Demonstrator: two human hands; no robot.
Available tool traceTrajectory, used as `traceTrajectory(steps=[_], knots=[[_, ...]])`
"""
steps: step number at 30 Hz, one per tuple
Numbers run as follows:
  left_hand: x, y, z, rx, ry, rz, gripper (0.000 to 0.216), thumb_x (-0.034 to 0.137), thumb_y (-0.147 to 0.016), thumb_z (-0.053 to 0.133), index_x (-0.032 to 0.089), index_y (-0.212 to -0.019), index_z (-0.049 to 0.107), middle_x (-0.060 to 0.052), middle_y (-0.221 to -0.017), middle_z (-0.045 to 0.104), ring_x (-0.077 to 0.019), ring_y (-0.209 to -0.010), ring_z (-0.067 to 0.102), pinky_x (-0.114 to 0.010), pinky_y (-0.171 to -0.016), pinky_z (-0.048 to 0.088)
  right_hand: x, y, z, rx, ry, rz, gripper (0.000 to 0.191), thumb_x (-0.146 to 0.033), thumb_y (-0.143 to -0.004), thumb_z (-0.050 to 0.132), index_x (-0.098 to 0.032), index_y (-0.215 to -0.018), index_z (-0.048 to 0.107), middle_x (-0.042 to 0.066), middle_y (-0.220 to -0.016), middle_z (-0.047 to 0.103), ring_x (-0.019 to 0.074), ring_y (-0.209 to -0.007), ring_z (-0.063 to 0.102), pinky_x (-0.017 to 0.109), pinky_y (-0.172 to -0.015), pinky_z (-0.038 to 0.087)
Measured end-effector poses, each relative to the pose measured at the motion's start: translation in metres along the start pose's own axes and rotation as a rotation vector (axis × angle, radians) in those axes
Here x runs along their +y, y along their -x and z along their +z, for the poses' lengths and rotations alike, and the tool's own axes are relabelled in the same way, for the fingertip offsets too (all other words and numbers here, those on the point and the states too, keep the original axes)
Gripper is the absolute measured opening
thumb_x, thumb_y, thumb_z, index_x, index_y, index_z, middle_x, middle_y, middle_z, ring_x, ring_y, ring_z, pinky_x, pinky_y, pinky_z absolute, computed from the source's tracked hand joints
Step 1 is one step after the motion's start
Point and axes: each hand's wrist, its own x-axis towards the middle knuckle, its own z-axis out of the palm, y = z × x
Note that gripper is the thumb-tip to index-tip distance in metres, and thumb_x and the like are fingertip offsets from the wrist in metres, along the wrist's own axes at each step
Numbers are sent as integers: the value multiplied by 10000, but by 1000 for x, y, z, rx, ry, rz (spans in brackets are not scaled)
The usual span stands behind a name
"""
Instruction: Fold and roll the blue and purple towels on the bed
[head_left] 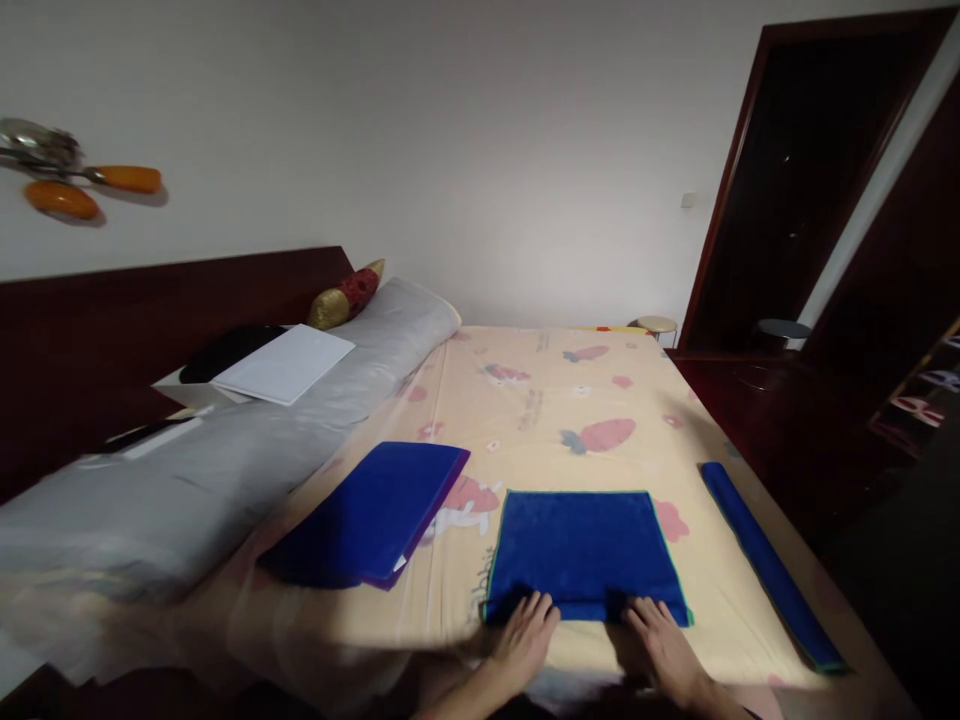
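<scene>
A folded blue towel (581, 545) lies flat on the bed in front of me. My left hand (521, 640) rests at its near left corner, fingers stretched out flat onto the cloth. At the near right part of the same edge sits my right hand (660, 650), fingers also extended and touching the towel. Neither hand grips anything. A stack of folded blue cloths (371, 515) with a purple edge lies to the left. A rolled or narrowly folded blue towel (769, 565) lies to the right along the bed's edge.
The bed has a yellow sheet (570, 400) with carrot prints. A long grey bolster (225, 450) runs along the dark headboard, with white paper (285, 365) and a red-gold cushion (346, 293) on it. A dark wooden door (810, 180) and stools stand at the right.
</scene>
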Motion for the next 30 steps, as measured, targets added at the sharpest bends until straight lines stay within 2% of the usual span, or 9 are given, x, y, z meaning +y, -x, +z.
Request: traceTrajectory(steps=[2, 5, 7, 9, 15, 19, 23, 26, 30], knots=[[10, 2, -1, 22, 36, 139, 646, 81, -774, 412, 269, -1392, 380, -48, -1494, 381, -263, -1375, 311, -447, -1143, 259, -16, 0, -3, -11, -58, -85, 626, -199, -780, 451, -273, -1400, 404, 89, -1487, 392, 298, -1331, 388, 508, -1096, 274], [18, 4, 1, -3, 79, 299, 846, 119, -737, 479, 288, -1490, 134, 1, -1588, 154, -248, -1432, 176, -439, -1165, 244, -30, -2, 1, -33, -83, -174, 714, -208, -815, 434, -315, -1480, 198, 48, -1547, 251, 267, -1381, 314, 478, -1116, 253], [15, 4, 4, -15, 68, 325, 891, 127, -744, 476, 276, -1501, 31, 9, -1594, 73, -241, -1445, 114, -462, -1175, 222, -31, -4, 5, -47, -66, -190, 737, -218, -838, 426, -307, -1494, 102, 41, -1554, 198, 255, -1403, 266, 464, -1125, 249], [8, 3, 8, 5, 33, 321, 859, 133, -776, 461, 270, -1501, 22, 6, -1588, 94, -227, -1442, 132, -476, -1177, 213, -26, -4, 7, -51, -51, -198, 703, -247, -876, 410, -300, -1493, 79, 40, -1550, 188, 246, -1407, 251, 456, -1127, 255], [-26, 6, 2, 195, -54, 359, 636, 212, -911, 393, 310, -1487, 141, 41, -1534, 300, -151, -1387, 301, -361, -1146, 310, 6, 7, -8, 65, 9, -247, 535, -385, -968, 336, -360, -1472, 158, 3, -1524, 265, 203, -1377, 320, 384, -1109, 307], [-51, 13, -5, 280, -109, 390, 500, 216, -919, 394, 290, -1412, 367, 5, -1414, 505, -155, -1280, 470, -314, -1065, 415, 33, 20, -20, 182, 98, -258, 524, -401, -963, 372, -351, -1460, 215, -4, -1481, 360, 188, -1333, 397, 324, -1073, 355], [-72, 17, -2, 414, -190, 257, 350, 205, -885, 434, 262, -1194, 587, -21, -1181, 670, -190, -1107, 600, -355, -987, 472, 56, 30, -23, 326, 170, -220, 512, -412, -945, 420, -312, -1437, 320, 25, -1421, 462, 193, -1280, 470, 306, -1033, 389], [-84, 19, 3, 474, -246, 168, 265, 211, -879, 444, 252, -1058, 634, -21, -1029, 691, -195, -1022, 617, -382, -990, 455, 71, 36, -21, 371, 224, -183, 491, -429, -937, 429, -308, -1411, 383, 34, -1390, 505, 203, -1261, 493, 324, -1014, 398], [-102, 25, 8, 476, -365, 133, 315, 192, -854, 463, 242, -1135, 597, -37, -1143, 654, -208, -1122, 564, -368, -1007, 420, 87, 41, -15, 392, 281, -145, 467, -430, -935, 429, -310, -1386, 429, 37, -1379, 522, 206, -1253, 503, 331, -999, 392]])
